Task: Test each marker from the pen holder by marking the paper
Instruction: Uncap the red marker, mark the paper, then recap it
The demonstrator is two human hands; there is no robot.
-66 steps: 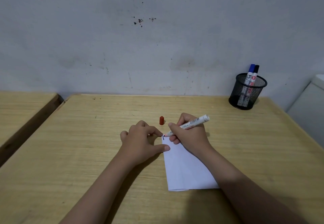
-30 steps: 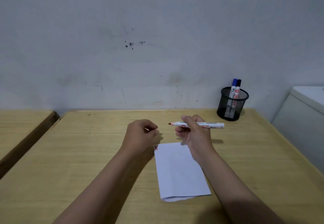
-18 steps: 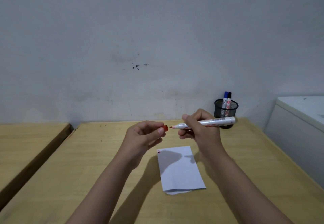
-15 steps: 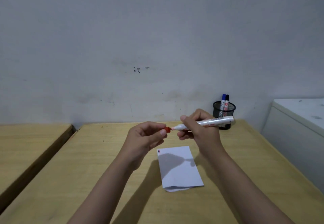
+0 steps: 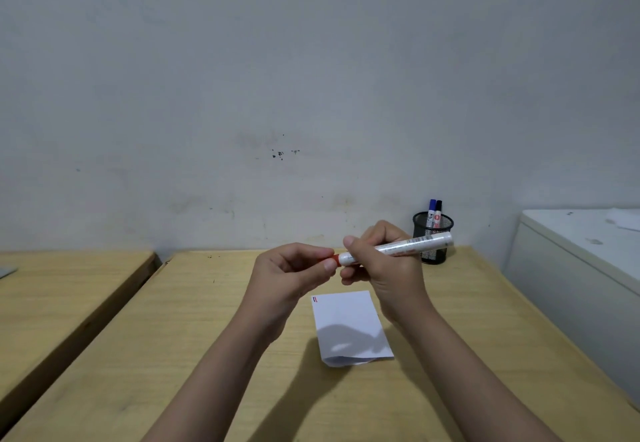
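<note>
My right hand (image 5: pixel 382 267) grips a white-barrelled red marker (image 5: pixel 412 245) held level above the table. My left hand (image 5: pixel 289 275) pinches its red cap (image 5: pixel 333 260), which sits on the marker's tip. Below the hands lies a folded white paper (image 5: pixel 349 325) with two short strokes, one dark and one red, in its far left corner (image 5: pixel 314 299). A black mesh pen holder (image 5: pixel 433 242) stands at the table's far right, with a blue marker (image 5: pixel 431 212) and a black marker (image 5: pixel 438 213) upright in it.
The wooden table (image 5: pixel 207 355) meets a grey wall at the back. A second wooden surface (image 5: pixel 52 289) lies to the left across a gap. A white cabinet (image 5: pixel 581 268) stands close on the right.
The red marker left the paper after drawing a stroke. My left hand picked up the red cap from the table and brought it onto the marker's tip. The view has tilted upward.
</note>
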